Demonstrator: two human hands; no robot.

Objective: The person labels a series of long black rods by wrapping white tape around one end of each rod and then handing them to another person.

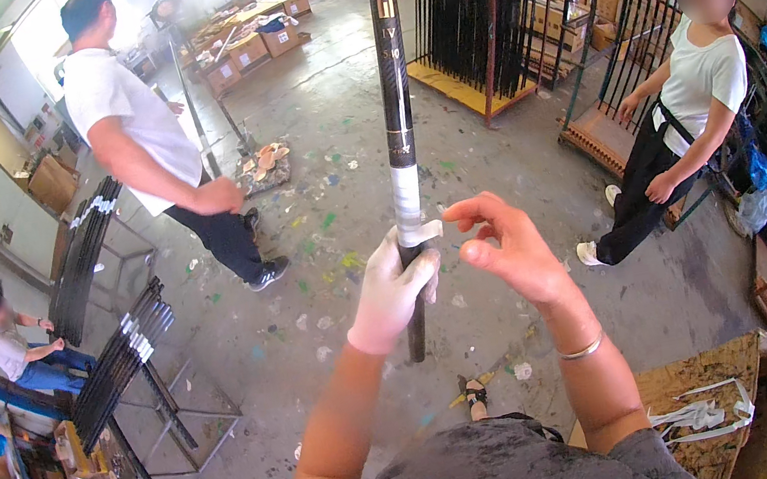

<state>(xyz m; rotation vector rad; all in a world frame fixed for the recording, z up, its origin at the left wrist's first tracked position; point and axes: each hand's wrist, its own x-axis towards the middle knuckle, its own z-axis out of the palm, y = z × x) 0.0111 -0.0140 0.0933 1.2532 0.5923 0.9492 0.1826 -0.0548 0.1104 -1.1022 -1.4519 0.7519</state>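
Observation:
A glossy black fishing rod (397, 115) with pale markings stands nearly upright in front of me. White tape (407, 197) is wrapped around its lower part, and a short loose end sticks out to the right. My left hand (392, 289), in a white glove, is closed around the rod just below the wrap; the dark butt shows beneath it. Bare and with a bracelet at the wrist, my right hand (511, 243) is beside the tape's loose end. Its thumb and fingers are bent but apart, and I see nothing held between them.
White tape strips (702, 414) lie on a wooden box (729, 364) at lower right. Bundled black rods (123, 349) rest on metal stands at left. A rod rack (476, 31) stands behind. One person (124, 110) stands ahead left, another (686, 108) at right; a third (19, 336) sits far left.

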